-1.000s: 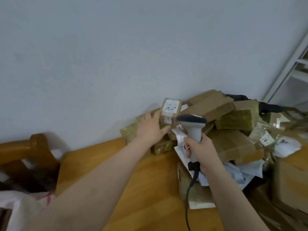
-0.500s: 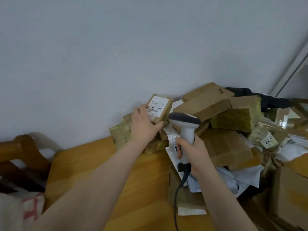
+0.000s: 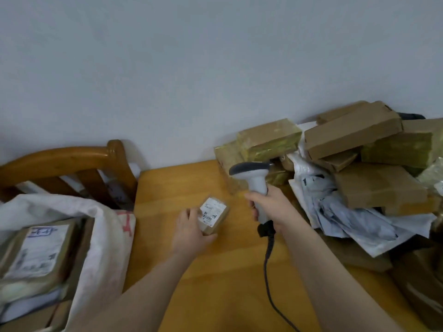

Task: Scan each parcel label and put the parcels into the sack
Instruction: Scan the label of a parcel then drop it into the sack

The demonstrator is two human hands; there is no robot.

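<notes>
Two hands busy: left hand (image 3: 191, 232) grips small parcel (image 3: 214, 218) at frame centre, label (image 3: 212, 212) up, on or just over table (image 3: 215, 283); right hand (image 3: 273, 208) wrapped round scanner (image 3: 254, 174) just right of it. Risk: scanner head looks aimed above label, so scan may miss and parcel reach sack (image 3: 103, 226) lower left unscanned

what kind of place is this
Likely a small parcel sorting spot: a heap of parcels on a wooden table, a corded scanner in the right hand, a labelled parcel in the left hand, and a sack holding more.
</notes>
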